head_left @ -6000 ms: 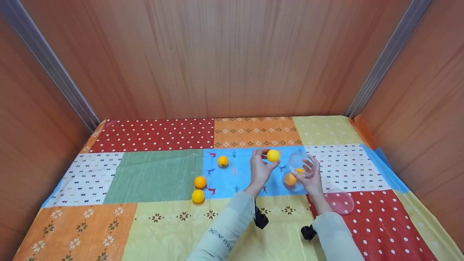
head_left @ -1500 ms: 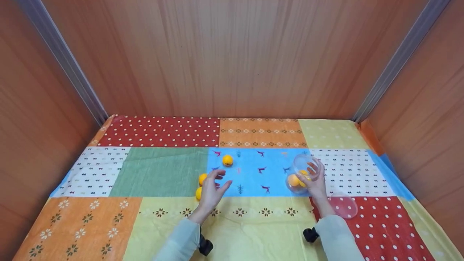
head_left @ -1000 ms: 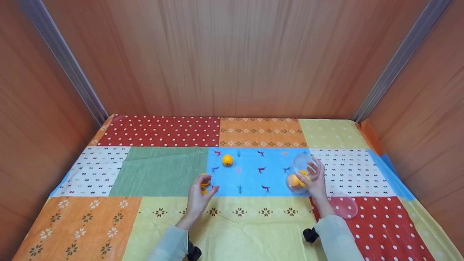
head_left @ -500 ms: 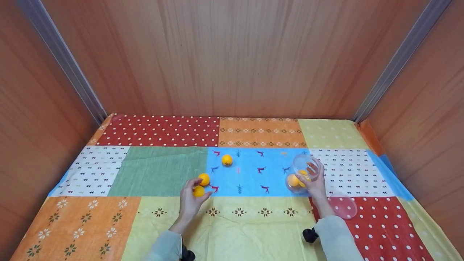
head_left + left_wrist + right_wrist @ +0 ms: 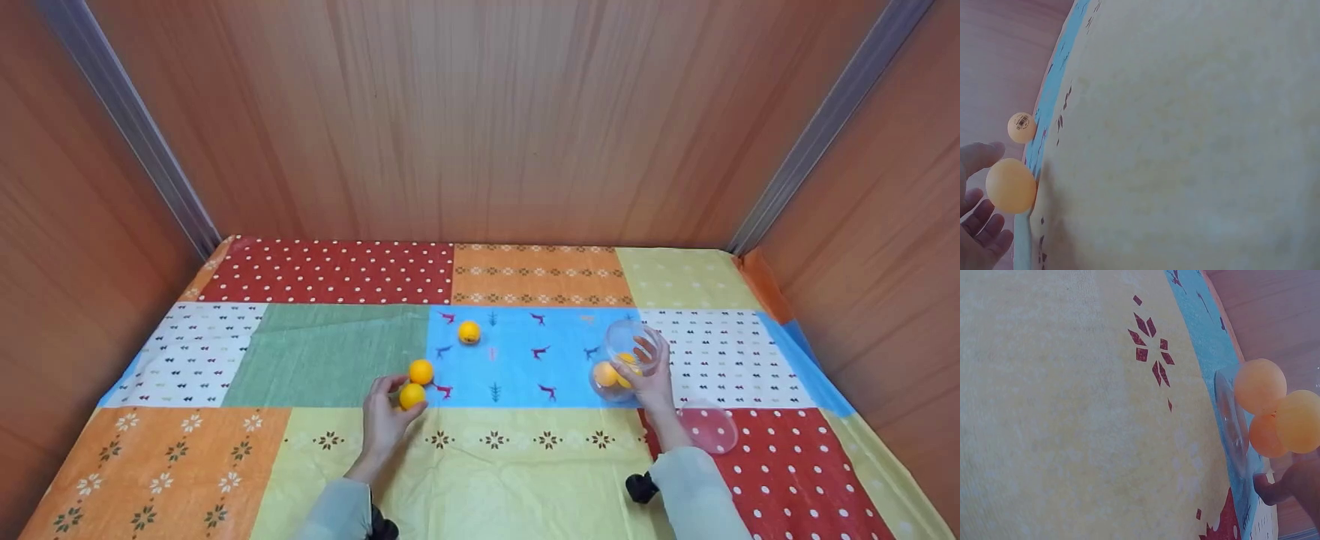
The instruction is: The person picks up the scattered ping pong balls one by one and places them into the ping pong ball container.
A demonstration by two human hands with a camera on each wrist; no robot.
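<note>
My left hand (image 5: 384, 420) is at the nearer of two orange ping-pong balls (image 5: 412, 397), thumb and fingers spread around it. In the left wrist view that ball (image 5: 1011, 185) sits between thumb and fingers, with a small gap showing at the thumb. The second ball (image 5: 421, 372) lies just beyond it. Farther back, on the blue patch, is another ball with a printed mark (image 5: 469, 332). My right hand (image 5: 651, 382) grips a clear round jar (image 5: 631, 341), its mouth uncovered. Three balls (image 5: 1261, 386) show inside it in the right wrist view.
A clear round lid (image 5: 709, 427) lies on the red dotted patch beside my right wrist. The patchwork cloth (image 5: 495, 480) covers the table. Wood-grain panels (image 5: 487, 135) stand at the back and both sides.
Six seconds ago my left hand held a ball near the jar; the jar now holds one more. The left hand has since moved left to the paired balls. My right hand keeps hold of the jar.
</note>
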